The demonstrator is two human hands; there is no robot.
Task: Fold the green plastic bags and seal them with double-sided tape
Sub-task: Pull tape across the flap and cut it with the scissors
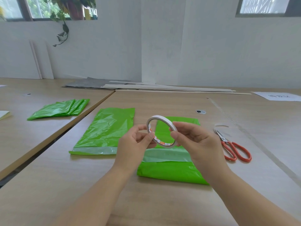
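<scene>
Nearby, scissors [223, 139] right of bag [171, 173]; held tape roll [162, 143] partly covers bag

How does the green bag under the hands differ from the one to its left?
The left bag is fully visible; the right bag is partly hidden by the left hand, right hand and tape roll. The left bag's pale strip sits almost at its near edge; the right bag has a broad green band nearer than its strip. Both are glossy green and flat.

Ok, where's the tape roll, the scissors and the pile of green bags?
tape roll [164, 144]: head view, lower rim.
scissors [223, 139]: head view, pivot.
pile of green bags [57, 110]: head view, top bag.
</scene>
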